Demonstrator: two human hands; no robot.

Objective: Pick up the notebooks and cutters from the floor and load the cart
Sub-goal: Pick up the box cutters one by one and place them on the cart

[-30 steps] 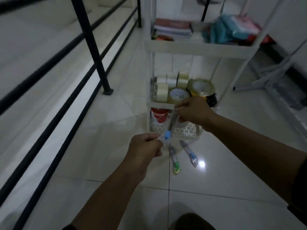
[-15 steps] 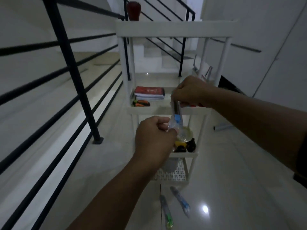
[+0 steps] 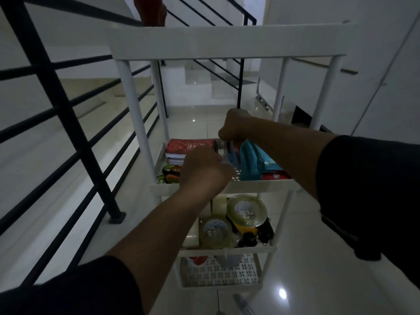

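Observation:
A white tiered cart point(image 3: 227, 45) stands in front of me. Both hands hold one packaged cutter point(image 3: 228, 153) over its second shelf point(image 3: 256, 186): my right hand point(image 3: 236, 127) pinches the top end, my left hand point(image 3: 203, 170) grips the lower end. The cutter is blurred and mostly hidden between the hands. A stack of notebooks point(image 3: 189, 149) with a red cover lies at the shelf's back left. Another packaged cutter point(image 3: 244, 305) lies on the floor tiles by the cart's foot.
Teal and red packets point(image 3: 256, 163) fill the shelf's right side, small orange-green items point(image 3: 170, 175) its front left. Tape rolls point(image 3: 246, 211) crowd the shelf below. A black railing point(image 3: 61, 105) runs along the left; stairs rise behind the cart. A white wall is on the right.
Both hands have lifted the cutter from floor height up to the cart's second shelf and moved it in over the shelf. My view has risen with them.

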